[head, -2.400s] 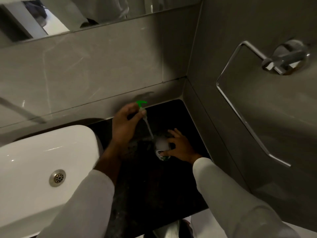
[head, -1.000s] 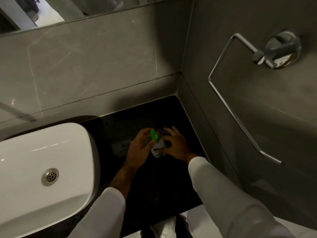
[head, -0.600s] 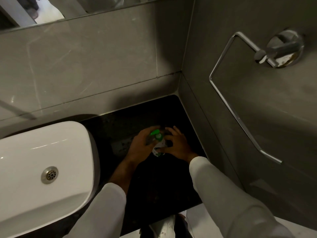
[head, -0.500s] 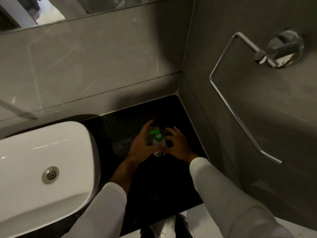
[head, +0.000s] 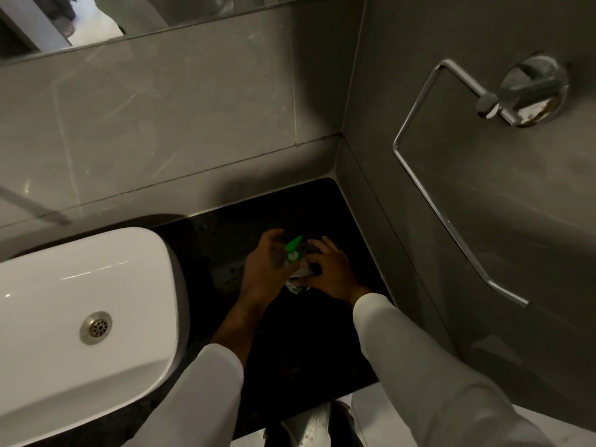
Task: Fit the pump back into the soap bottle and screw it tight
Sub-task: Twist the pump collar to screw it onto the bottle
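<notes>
A small clear soap bottle with a white and green label stands upright on the black counter. The green pump sits in the bottle's neck, its spout pointing up and to the right. My left hand is curled around the pump collar from the left, thumb and fingers on it. My right hand grips the bottle's body from the right, fingers spread over it. Most of the bottle is hidden behind both hands.
A white basin with a metal drain sits to the left of the counter. Grey tiled walls close in behind and to the right. A chrome towel ring hangs on the right wall. A mirror edge runs along the top.
My left hand brought the pump down from above and its tube went into the bottle. Since then the green spout has turned in my left fingers while my right hand kept hold of the bottle.
</notes>
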The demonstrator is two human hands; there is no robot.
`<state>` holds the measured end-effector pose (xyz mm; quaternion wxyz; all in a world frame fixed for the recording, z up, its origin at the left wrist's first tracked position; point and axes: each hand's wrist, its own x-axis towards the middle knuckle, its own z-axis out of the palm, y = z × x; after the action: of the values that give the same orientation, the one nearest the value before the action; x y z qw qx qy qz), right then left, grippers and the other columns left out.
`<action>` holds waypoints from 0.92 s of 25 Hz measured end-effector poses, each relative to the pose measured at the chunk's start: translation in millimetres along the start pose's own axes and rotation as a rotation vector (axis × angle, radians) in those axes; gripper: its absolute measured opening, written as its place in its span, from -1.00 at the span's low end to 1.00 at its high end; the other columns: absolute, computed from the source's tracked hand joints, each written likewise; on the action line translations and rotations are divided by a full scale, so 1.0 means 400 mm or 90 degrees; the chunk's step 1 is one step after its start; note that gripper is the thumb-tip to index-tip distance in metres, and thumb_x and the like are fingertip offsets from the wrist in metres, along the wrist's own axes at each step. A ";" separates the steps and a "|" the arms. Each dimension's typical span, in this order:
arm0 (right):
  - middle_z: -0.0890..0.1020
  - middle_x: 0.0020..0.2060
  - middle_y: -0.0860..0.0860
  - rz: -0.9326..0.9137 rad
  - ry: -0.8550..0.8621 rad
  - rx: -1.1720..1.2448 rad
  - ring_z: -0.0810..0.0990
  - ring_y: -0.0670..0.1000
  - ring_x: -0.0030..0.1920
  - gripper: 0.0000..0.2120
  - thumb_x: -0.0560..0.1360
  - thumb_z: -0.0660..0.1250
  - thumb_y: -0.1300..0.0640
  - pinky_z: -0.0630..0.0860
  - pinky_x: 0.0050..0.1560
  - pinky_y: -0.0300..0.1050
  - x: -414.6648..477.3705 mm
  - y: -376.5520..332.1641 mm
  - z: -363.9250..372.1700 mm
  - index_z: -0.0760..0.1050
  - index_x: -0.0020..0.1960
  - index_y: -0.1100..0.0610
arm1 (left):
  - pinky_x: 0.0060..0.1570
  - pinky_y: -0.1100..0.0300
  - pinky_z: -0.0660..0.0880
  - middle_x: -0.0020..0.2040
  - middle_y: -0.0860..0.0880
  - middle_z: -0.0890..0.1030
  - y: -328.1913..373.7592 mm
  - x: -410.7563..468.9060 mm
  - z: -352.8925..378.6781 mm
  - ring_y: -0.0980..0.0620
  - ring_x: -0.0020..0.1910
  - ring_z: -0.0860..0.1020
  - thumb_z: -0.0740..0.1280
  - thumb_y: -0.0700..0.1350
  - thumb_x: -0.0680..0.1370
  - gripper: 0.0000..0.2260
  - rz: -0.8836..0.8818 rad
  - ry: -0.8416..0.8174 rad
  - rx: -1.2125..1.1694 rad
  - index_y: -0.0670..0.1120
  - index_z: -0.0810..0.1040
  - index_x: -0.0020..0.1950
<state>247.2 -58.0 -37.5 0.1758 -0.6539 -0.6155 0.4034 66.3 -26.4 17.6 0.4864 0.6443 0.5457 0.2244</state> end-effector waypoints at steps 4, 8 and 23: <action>0.27 0.52 -0.08 0.005 -0.007 0.016 0.02 0.10 0.57 -0.52 0.31 0.48 -0.28 0.03 0.51 0.30 0.001 0.012 -0.003 0.61 0.16 -0.10 | 0.13 0.54 0.39 0.38 0.01 0.46 -0.019 0.017 -0.022 0.06 0.38 0.44 0.52 -0.26 0.48 -0.23 0.028 -0.123 0.008 -0.06 0.19 0.58; 0.27 0.52 -0.06 0.013 -0.011 0.011 0.04 0.12 0.57 -0.51 0.29 0.44 -0.33 0.08 0.50 0.31 0.010 0.009 0.007 0.62 0.10 -0.08 | 0.04 0.41 0.44 0.24 0.02 0.54 -0.002 0.014 -0.015 0.03 0.24 0.55 0.61 -0.14 0.39 -0.25 -0.009 -0.053 0.062 -0.08 0.32 0.50; 0.31 0.50 -0.05 0.019 -0.004 0.021 0.04 0.11 0.56 -0.49 0.32 0.50 -0.24 0.07 0.51 0.27 0.000 0.000 0.001 0.60 0.20 -0.06 | 0.05 0.50 0.48 0.24 0.14 0.55 -0.026 -0.002 -0.005 0.33 0.14 0.55 0.54 -0.12 0.48 -0.42 -0.006 -0.040 -0.013 -0.05 0.41 0.45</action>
<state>246.9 -58.2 -37.6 0.1786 -0.6589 -0.5996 0.4177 59.3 -27.2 9.7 0.5107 0.6437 0.5308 0.2076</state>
